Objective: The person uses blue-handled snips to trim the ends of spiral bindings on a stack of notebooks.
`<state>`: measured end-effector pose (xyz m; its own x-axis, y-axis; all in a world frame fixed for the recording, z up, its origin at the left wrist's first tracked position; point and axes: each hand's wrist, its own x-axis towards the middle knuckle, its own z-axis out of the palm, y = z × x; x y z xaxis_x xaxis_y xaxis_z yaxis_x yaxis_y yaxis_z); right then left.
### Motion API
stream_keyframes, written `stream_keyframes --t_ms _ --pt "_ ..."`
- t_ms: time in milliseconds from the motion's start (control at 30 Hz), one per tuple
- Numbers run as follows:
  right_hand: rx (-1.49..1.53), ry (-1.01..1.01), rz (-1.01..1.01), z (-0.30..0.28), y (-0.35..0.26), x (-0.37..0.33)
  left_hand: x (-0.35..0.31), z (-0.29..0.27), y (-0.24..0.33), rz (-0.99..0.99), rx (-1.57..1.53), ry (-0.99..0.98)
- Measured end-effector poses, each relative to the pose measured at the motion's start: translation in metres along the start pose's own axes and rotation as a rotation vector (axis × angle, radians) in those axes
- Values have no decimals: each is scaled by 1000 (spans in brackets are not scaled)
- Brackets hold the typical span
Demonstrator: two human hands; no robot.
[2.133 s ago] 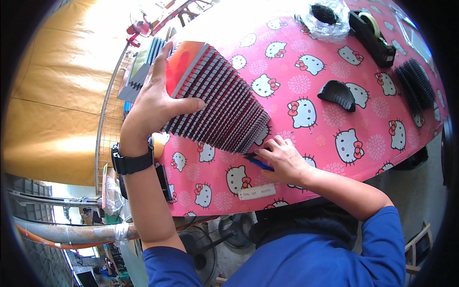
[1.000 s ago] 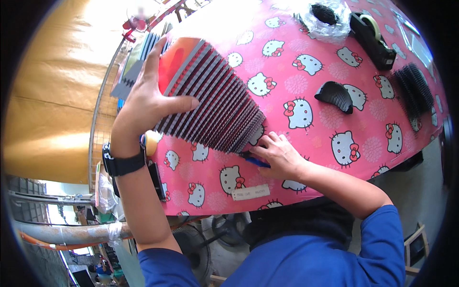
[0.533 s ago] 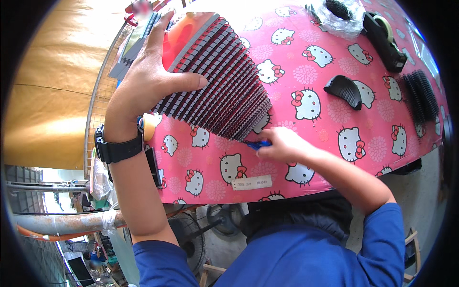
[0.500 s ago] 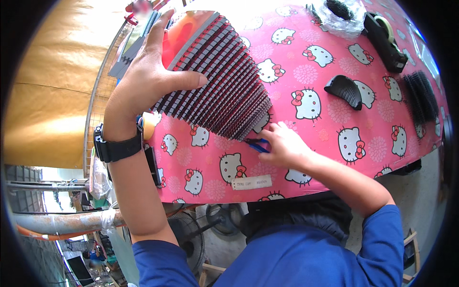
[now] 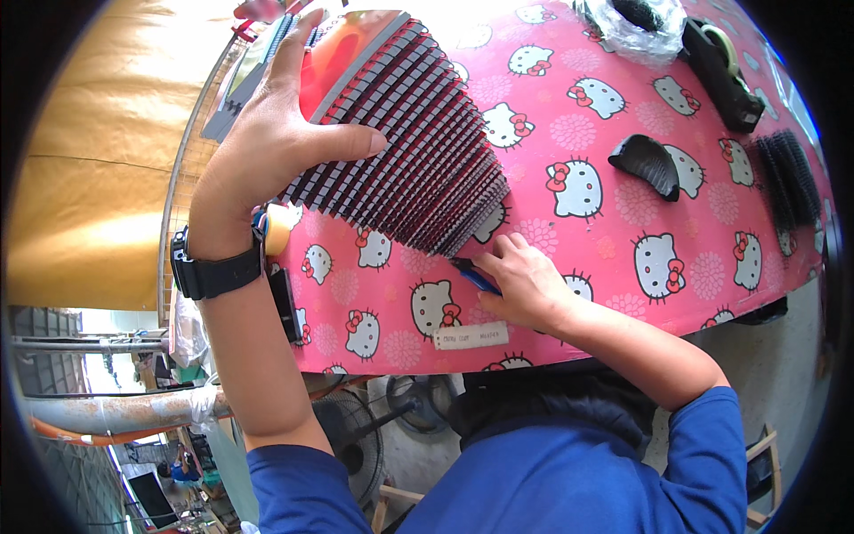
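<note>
My left hand [image 5: 262, 147] grips a tall, tilted stack of ribbed grey strips with red between the rows [image 5: 405, 147]. Its thumb presses on the ribbed face while the fingers reach over the far side. An orange-red translucent part [image 5: 336, 62] shows at the stack's upper left. At the stack's lower corner, my right hand [image 5: 527, 283] is closed around a small blue-handled tool [image 5: 479, 279]. The tool's dark tip is at or very near the stack's corner; whether it touches cannot be made out.
The table [image 5: 587, 249] has a pink patterned cover. A curved black piece [image 5: 645, 166] lies to the right, with black bristly pieces [image 5: 787, 182] beyond. At the back right are a tape dispenser [image 5: 725, 80] and a clear plastic bag [image 5: 654, 44]. A paper label [image 5: 471, 335] lies near the front edge.
My right hand has shifted slightly downward with the blue-handled tool, which now points more steeply up to the stack's corner. My left hand keeps its grip; the stack has barely moved.
</note>
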<state>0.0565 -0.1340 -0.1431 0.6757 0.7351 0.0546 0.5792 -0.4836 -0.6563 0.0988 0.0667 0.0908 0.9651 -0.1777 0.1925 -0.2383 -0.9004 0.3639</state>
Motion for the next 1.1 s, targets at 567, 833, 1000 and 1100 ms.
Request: stream_keyframes --t_ms 567,833,1000,1100 --pt "-73 -150 61 -25 -10 -3 2 -16 -3 -102 -510 26" --pt "-361 235 22 -54 38 -52 -84 13 -175 -431 102 101" --pt "706 258 200 -51 23 -34 -119 188 -130 -466 -685 -127" --pt "1319 19 338 -20 10 -8 -143 225 -194 -388 -814 184"
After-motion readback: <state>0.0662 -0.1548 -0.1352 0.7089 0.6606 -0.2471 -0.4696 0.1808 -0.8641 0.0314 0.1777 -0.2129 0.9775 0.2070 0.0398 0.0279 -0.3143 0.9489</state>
